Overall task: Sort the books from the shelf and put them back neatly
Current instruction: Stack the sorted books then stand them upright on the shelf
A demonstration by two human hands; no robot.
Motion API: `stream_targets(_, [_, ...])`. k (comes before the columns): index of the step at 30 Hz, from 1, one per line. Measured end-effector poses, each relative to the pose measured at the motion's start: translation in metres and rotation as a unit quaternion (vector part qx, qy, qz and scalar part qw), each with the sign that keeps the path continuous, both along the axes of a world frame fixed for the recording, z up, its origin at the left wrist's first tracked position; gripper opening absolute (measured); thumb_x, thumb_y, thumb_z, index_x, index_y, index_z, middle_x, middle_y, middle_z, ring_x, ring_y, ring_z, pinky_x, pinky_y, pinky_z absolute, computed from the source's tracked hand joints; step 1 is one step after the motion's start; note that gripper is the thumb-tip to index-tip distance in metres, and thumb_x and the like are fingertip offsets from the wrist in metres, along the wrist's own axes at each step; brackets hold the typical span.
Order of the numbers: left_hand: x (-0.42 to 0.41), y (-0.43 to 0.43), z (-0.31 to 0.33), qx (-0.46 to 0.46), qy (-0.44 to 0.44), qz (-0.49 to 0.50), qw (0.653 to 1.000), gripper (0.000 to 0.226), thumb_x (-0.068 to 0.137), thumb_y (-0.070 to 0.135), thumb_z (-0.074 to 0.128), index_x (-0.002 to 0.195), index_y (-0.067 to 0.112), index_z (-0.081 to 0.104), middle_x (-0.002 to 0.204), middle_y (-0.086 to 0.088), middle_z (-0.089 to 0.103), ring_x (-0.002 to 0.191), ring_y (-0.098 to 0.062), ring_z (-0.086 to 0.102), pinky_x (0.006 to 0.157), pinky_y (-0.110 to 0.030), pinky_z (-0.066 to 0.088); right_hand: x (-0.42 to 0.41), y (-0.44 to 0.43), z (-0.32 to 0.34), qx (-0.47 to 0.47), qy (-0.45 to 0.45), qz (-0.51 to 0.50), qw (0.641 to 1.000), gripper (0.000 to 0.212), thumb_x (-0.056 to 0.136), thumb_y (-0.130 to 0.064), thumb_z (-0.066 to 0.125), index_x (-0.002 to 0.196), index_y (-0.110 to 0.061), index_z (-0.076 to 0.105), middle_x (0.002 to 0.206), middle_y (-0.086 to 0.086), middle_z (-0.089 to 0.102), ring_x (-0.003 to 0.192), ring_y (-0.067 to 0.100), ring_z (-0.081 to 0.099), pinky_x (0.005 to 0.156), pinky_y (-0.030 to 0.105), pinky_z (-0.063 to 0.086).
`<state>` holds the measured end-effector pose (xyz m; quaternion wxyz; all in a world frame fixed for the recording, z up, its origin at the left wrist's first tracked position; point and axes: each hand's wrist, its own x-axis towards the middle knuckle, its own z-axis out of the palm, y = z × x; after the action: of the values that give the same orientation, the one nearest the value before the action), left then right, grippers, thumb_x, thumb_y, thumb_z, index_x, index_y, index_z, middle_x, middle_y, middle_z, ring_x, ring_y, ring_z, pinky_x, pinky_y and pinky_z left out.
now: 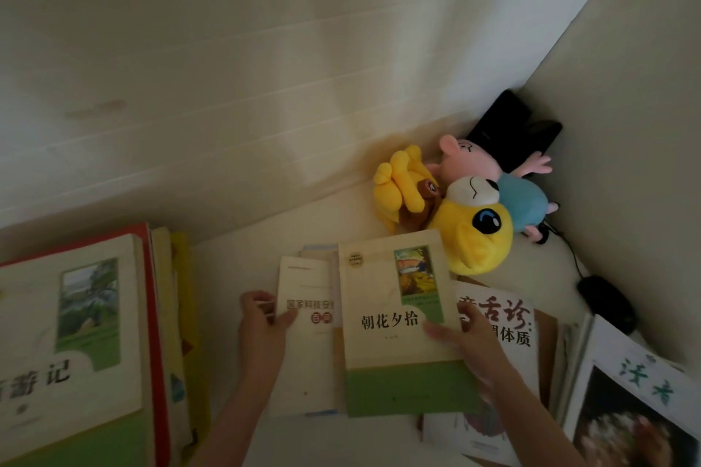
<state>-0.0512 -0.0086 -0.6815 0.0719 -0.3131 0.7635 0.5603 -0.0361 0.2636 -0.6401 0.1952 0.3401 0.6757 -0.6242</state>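
The sorting step seems to be in hand: books lie spread out, and the shelf they must go back to is not in view. At the lower middle of the frame the left hand pinches the left edge of a thin cream booklet with red lettering, thumb on its cover. The right hand grips the right edge of a cream-and-green paperback with a small picture on its cover, thumb on top and fingers hidden beneath. The hands are apart, each clamped on its own book. The paperback overlaps the booklet's right side, and both sit low over the white bench; I cannot tell whether they rest on it. At the lower left is a stack of books topped by a large cream-and-green volume. At the lower right lie a white book with bold black and red characters and a glossy magazine. Toward the corner, right of centre, sit a yellow plush toy and a pink plush pig, with a black computer mouse at the right edge. The paperback's cover design matches the stack's top volume, so it likely belongs there. That move calls for lifting it clear of the booklet and squaring its edges on the pile.
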Motion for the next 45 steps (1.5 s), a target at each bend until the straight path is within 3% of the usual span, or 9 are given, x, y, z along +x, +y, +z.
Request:
stream_targets(8, [0.021,-0.019,0.063,-0.006,0.077,0.067,0.995,0.034,0.097,0.007,0.049,0.131,0.010,0.050,0.110,-0.003,0.058,0.097,-0.020,0.057,0.064,-0.019,0.042,0.009,-0.050,-0.044,0.036,0.004,0.035,0.999,0.043,0.083,-0.005,0.069,0.115,-0.013,0.042,0.114,0.008,0.058,0.101,0.025,0.059,0.087,0.040,0.052])
stream_targets(15, [0.021,-0.017,0.107,-0.002,0.140,0.081,0.987,0.028,0.098,0.012,0.048,0.120,0.029,0.053,0.101,0.016,0.062,0.085,-0.003,0.058,0.068,-0.019,0.044,0.002,-0.055,-0.046,0.103,0.034,0.111,0.988,0.043,0.084,-0.006,0.068,0.114,-0.014,0.038,0.100,-0.006,0.053,0.092,0.012,0.054,0.062,0.013,0.046])
stream_targets(20, [0.012,-0.015,0.099,0.097,0.115,0.064,0.987,0.033,0.097,0.014,0.051,0.129,0.020,0.054,0.106,0.004,0.069,0.087,-0.018,0.068,0.066,-0.032,0.053,0.001,-0.058,-0.047,0.080,0.018,0.153,0.985,0.060,0.079,-0.006,0.073,0.127,-0.012,0.036,0.119,0.003,0.054,0.114,0.022,0.055,0.091,0.036,0.053])
stream_targets(24, [0.012,-0.002,0.068,0.210,0.027,0.033,0.977,0.030,0.096,0.015,0.052,0.124,0.025,0.057,0.104,-0.002,0.072,0.086,-0.025,0.072,0.066,-0.042,0.058,0.004,-0.055,-0.048,0.218,0.090,0.151,0.960,0.049,0.090,-0.021,0.064,0.134,-0.015,0.043,0.136,0.003,0.030,0.130,0.022,0.027,0.112,0.044,0.029])
stream_targets(27, [0.016,0.012,0.038,0.308,-0.020,0.059,0.949,0.026,0.094,0.007,0.053,0.114,0.022,0.061,0.099,-0.005,0.074,0.083,-0.023,0.072,0.061,-0.036,0.059,0.003,-0.048,-0.039,0.123,0.119,0.046,0.984,0.030,0.100,-0.029,0.047,0.127,-0.017,0.051,0.125,0.004,0.047,0.114,0.017,0.047,0.090,0.026,0.044])
stream_targets(30, [0.025,0.032,0.012,0.217,0.009,0.009,0.976,0.027,0.094,0.004,0.053,0.115,0.020,0.060,0.114,-0.013,0.068,0.095,-0.026,0.068,0.073,-0.035,0.057,0.009,-0.052,-0.035,0.058,0.090,0.122,0.987,0.024,0.094,-0.019,0.057,0.117,-0.022,0.051,0.112,0.000,0.053,0.102,0.015,0.057,0.077,0.014,0.048])
stream_targets(35, [0.030,0.050,-0.007,-0.109,0.009,-0.092,0.990,0.073,0.090,0.018,0.063,0.150,0.010,0.023,0.153,-0.012,0.018,0.140,-0.026,0.018,0.114,-0.042,0.018,0.016,-0.064,-0.047,0.218,0.112,0.164,0.956,0.059,0.080,-0.008,0.073,0.131,-0.014,0.045,0.122,0.003,0.035,0.111,0.013,0.035,0.105,0.033,0.036])
stream_targets(39, [0.023,0.042,-0.005,0.011,-0.094,-0.072,0.993,0.083,0.093,0.029,0.058,0.152,0.008,0.004,0.158,-0.012,0.002,0.146,-0.024,0.009,0.119,-0.040,0.015,0.013,-0.057,-0.051,0.266,0.028,0.178,0.947,0.086,0.080,-0.030,0.075,0.146,-0.010,0.024,0.144,0.014,0.022,0.135,0.030,0.020,0.112,0.042,0.024])
stream_targets(45, [0.005,0.043,0.000,0.088,-0.135,-0.029,0.987,0.087,0.088,0.039,0.064,0.152,0.010,0.013,0.155,-0.013,0.025,0.139,-0.027,0.033,0.112,-0.041,0.032,-0.003,-0.058,-0.049,0.195,-0.055,0.204,0.958,0.106,0.075,-0.047,0.076,0.149,-0.009,0.010,0.148,0.015,0.017,0.138,0.034,0.019,0.114,0.046,0.025])
